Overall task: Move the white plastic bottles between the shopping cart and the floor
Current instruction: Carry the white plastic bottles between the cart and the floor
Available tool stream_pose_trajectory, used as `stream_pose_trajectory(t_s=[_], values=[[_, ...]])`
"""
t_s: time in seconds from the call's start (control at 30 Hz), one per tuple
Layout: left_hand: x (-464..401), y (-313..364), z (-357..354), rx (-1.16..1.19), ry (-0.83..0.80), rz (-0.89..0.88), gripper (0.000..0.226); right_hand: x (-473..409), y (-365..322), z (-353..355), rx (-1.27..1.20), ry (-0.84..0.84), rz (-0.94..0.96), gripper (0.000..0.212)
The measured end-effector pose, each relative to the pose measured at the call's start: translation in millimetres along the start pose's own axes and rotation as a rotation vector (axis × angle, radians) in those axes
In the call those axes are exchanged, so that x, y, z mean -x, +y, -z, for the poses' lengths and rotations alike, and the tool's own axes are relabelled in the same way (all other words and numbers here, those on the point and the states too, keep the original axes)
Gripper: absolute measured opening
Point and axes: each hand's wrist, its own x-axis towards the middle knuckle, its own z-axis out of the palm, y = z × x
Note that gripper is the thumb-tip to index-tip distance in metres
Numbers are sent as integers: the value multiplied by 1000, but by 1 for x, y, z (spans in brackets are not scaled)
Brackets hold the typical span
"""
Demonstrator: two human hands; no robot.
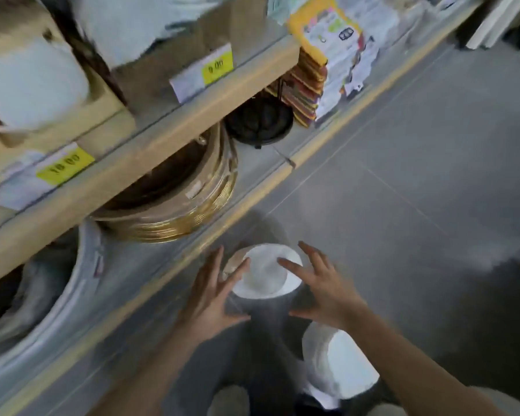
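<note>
A white plastic bottle [266,273] stands on the grey floor, seen from above as a round white top. My left hand [215,291] and my right hand [320,285] flank it with fingers spread, close to its sides; motion blur hides whether they touch it. A second white bottle [338,360] lies on the floor nearer to me, under my right forearm. The shopping cart is out of view.
A store shelf [150,151] with yellow price tags runs along the left. Gold-rimmed round trays [174,202], a black round item [260,118] and stacked coloured packets [321,70] sit on its lower level. Grey tiled floor [403,175] spreads to the right.
</note>
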Motion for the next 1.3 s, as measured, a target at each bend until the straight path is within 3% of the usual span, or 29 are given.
stream_pose_trajectory(t_s=[0.13, 0.23, 0.3, 0.43, 0.57, 0.83, 1.03, 1.23, 1.3], values=[[-38, -21, -69, 20, -15, 2, 117, -56, 40, -60, 44, -25, 77, 88], [-50, -38, -107, 168, -5, 15, 105, -79, 54, -88, -77, -3, 161, 93], [-49, -41, -114, 314, -3, 34, 105, -84, 55, -96, -157, 46, 207, 96], [-34, -42, -90, 288, 10, -57, 105, -73, 43, -87, -222, 23, 197, 104], [-2, -20, -21, 346, 89, -26, 84, -42, 7, -32, -297, 41, 214, 98], [84, 57, 202, 467, 161, 123, 76, 48, -117, 177, -402, -129, 223, 97], [160, 129, 336, 473, 244, 203, 69, 124, -193, 295, -493, -162, 281, 95], [241, 203, 409, 628, 608, 392, 58, 189, -260, 342, -844, -224, 334, 100], [268, 224, 418, 678, 709, 505, 57, 205, -284, 348, -907, -243, 380, 92]])
